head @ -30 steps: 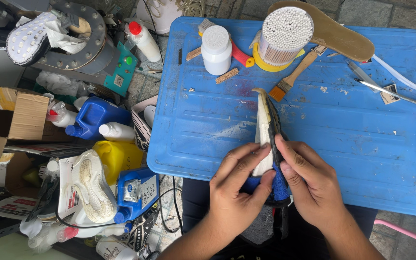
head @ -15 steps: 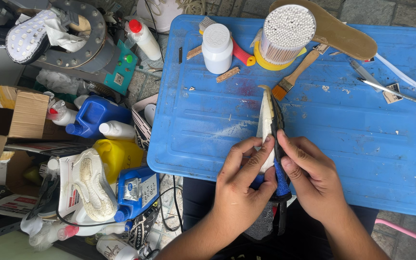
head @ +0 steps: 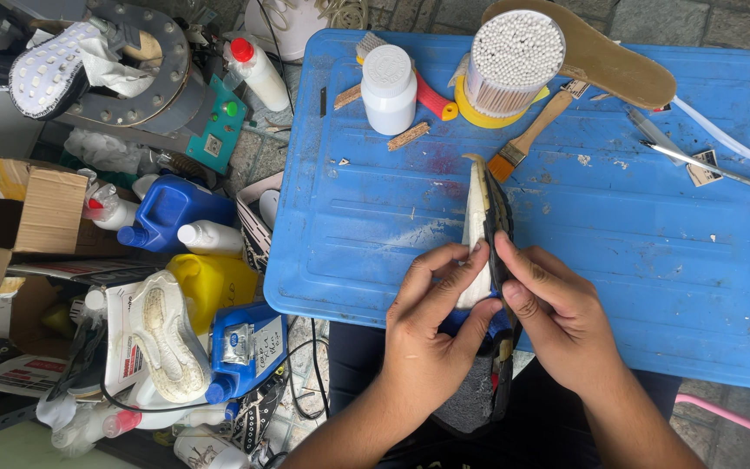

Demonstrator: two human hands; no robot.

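A shoe (head: 483, 217) stands on edge over the near side of the blue plastic table (head: 618, 252), toe pointing away from me. Its whitish sole faces left and its dark upper faces right. My left hand (head: 431, 330) grips the sole side near the heel, fingers pressed along the white edge. My right hand (head: 557, 317) holds the dark side, thumb and fingers pinching at the seam between sole and upper. The heel end hangs past the table edge above my lap.
On the table's far side stand a white bottle (head: 389, 76), a tub of cotton swabs (head: 512, 61), a paintbrush (head: 527, 139), a brown insole (head: 605, 61) and thin tools (head: 696, 161). Jugs, bottles, boxes and a white sneaker (head: 162, 334) crowd the floor at left.
Both hands have shifted slightly along the shoe, fingers now pressing higher on the seam. The shoe stays in place on edge.
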